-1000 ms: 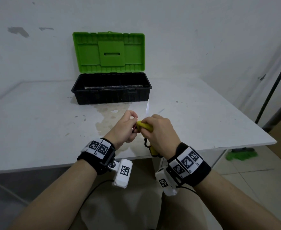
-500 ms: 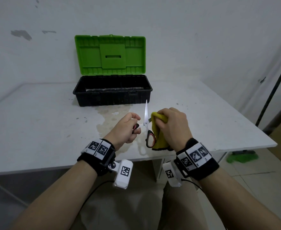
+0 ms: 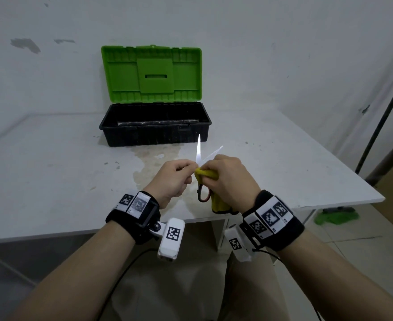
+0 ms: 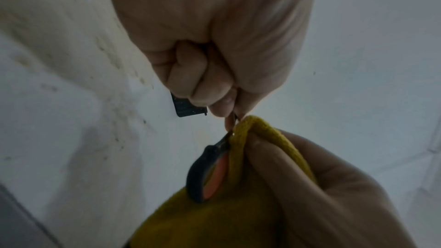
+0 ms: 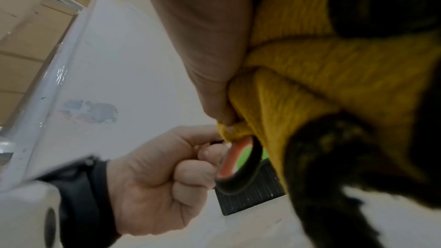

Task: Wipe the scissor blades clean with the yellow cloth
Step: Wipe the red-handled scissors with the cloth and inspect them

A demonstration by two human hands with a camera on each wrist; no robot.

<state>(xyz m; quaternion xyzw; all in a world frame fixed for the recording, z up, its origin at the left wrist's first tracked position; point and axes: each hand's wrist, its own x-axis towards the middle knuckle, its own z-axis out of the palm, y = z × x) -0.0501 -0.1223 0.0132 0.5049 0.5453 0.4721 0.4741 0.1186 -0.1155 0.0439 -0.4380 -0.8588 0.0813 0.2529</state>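
While the scissors (image 3: pixel 201 172) are held above the near edge of the desk (image 3: pixel 52 181), their two blades (image 3: pixel 198 150) stand spread in a narrow V, tips pointing up and away toward the toolbox (image 3: pixel 155 125). The left hand (image 3: pixel 171 179) forms a curled grip, thumb and forefinger pinching one handle close to the pivot; the wrist views show the remaining fingers folded into the palm. The right hand (image 3: pixel 229 179) forms a second curled grip, pinching the cloth (image 3: pixel 206 173) round the base of the right-hand blade, just beside the pivot. The rest of the cloth hangs below this hand, and its dark hem (image 3: pixel 225 212) shows at the bottom. The free handle loop (image 3: pixel 203 193), black with an orange lining, hangs in front of the hanging cloth. The toolbox, black with its green lid (image 3: pixel 151 72) raised, sits at the back of the desk against the wall.
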